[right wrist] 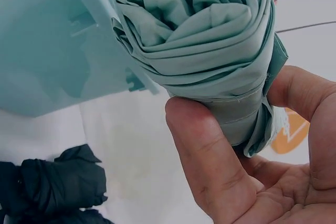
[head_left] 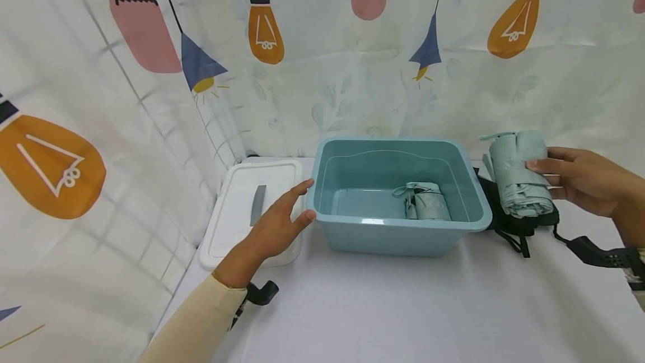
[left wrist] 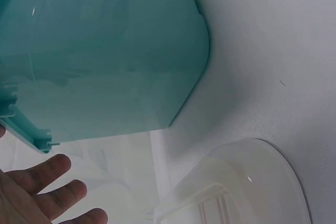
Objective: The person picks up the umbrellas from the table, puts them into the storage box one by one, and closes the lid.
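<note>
In the head view my right hand (head_left: pixel 584 178) grips a rolled pale-green fabric bundle (head_left: pixel 521 175) with a tie cord at its top, right of the blue plastic tub (head_left: pixel 398 237). The right wrist view shows the bundle's folded end (right wrist: pixel 199 40) close up, with thumb and fingers pinching its sides. A smaller rolled bundle (head_left: pixel 428 203) of like fabric lies inside the tub, toward its right. My left hand (head_left: pixel 274 223) has its fingers extended at the tub's left rim. From the left wrist, those fingers (left wrist: pixel 52 177) spread just below the rim.
Left of the tub lies a white lid (head_left: pixel 242 184) with a grey handle. Black folded fabric with straps (head_left: pixel 514 231) sits on the table (head_left: pixel 403 307) at the tub's right, beneath the held bundle. A printed curtain (head_left: pixel 322 83) hangs behind and along the left.
</note>
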The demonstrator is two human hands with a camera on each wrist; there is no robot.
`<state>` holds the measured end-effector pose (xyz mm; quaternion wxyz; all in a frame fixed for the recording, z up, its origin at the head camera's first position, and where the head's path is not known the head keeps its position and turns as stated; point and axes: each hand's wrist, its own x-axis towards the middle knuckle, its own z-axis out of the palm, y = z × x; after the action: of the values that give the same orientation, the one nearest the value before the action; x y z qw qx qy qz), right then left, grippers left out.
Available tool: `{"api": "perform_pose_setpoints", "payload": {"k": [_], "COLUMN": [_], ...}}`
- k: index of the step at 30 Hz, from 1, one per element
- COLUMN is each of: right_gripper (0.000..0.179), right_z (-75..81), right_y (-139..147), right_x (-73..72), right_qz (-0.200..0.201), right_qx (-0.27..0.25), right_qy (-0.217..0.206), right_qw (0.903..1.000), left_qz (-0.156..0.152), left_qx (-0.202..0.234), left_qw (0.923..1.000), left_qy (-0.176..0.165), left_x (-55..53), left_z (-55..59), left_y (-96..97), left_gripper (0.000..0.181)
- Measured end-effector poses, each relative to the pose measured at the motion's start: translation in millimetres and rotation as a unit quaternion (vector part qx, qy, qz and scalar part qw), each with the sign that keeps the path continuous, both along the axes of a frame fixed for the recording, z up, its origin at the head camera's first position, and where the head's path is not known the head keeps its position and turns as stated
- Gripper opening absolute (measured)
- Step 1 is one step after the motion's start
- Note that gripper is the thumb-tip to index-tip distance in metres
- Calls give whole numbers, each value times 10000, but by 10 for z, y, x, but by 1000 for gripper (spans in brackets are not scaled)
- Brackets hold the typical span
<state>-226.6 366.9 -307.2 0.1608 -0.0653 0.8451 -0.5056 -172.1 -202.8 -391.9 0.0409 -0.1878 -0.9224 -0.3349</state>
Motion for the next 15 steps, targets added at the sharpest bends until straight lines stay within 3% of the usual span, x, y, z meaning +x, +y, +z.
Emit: {"api": "perform_pose_setpoints", "payload": {"k": [15], "right_gripper": [71], "right_z": [132], "right_y": [-366], "right_x": [-88], "right_qz": [336], "right_qx": [-296], "right_qy": [-214], "right_qw": [9988], "left_qz": [-13], "left_qx": [43], "left_qw": [10000], "left_qy": [75], "left_x": [5], "left_z": [-7], "left_y": [-4], "left_gripper": [73]}}
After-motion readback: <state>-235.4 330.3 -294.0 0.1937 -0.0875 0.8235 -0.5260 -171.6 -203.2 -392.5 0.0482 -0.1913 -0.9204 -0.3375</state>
